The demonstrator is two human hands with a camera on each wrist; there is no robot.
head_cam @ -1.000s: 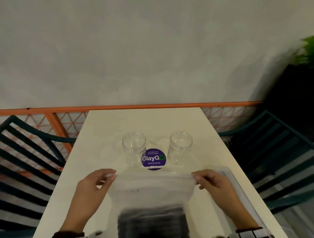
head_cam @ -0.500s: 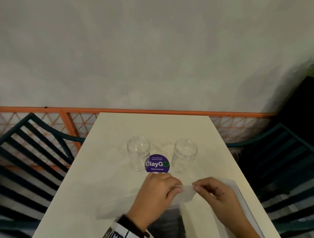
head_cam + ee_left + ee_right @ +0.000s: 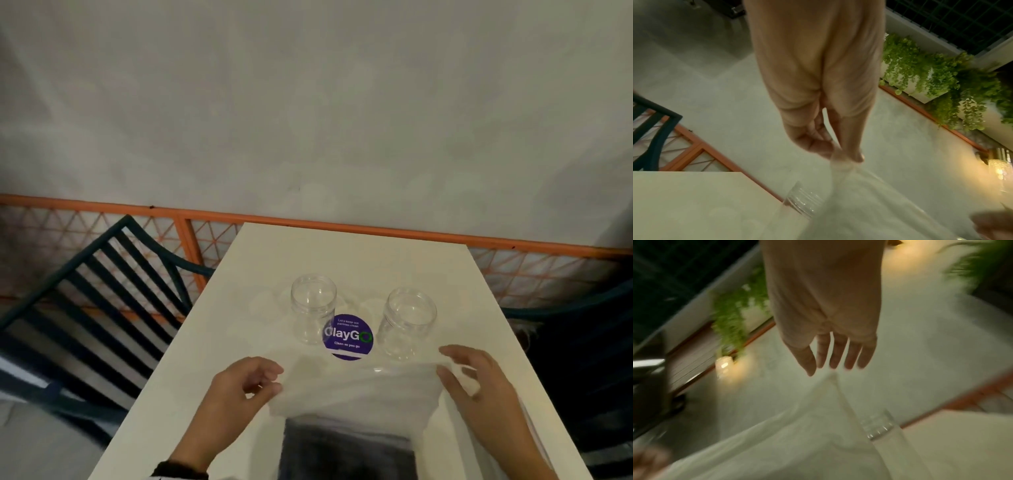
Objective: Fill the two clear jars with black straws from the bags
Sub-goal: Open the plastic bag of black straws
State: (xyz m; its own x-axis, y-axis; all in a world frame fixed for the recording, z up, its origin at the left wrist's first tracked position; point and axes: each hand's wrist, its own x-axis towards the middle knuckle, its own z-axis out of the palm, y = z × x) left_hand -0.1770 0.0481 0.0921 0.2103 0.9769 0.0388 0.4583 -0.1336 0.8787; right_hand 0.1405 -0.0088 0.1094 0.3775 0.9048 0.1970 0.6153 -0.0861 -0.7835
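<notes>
Black straws (image 3: 346, 452), a dark blurred mass inside a clear plastic bag (image 3: 356, 387), lie at the near edge of the cream counter (image 3: 212, 342). The left hand (image 3: 239, 390) pinches the bag's upper left corner between thumb and curled fingers, its grip clamped on the plastic. The right hand (image 3: 479, 390) is at the bag's upper right corner, fingers spread and straight, its grip apart. Just beyond the bag, a round purple sticker (image 3: 347, 337) lies between two upright clear jars, the left jar (image 3: 313, 308) and the right jar (image 3: 407, 322). Farther off, an orange railing (image 3: 342, 228) runs before a grey wall (image 3: 308, 102).
</notes>
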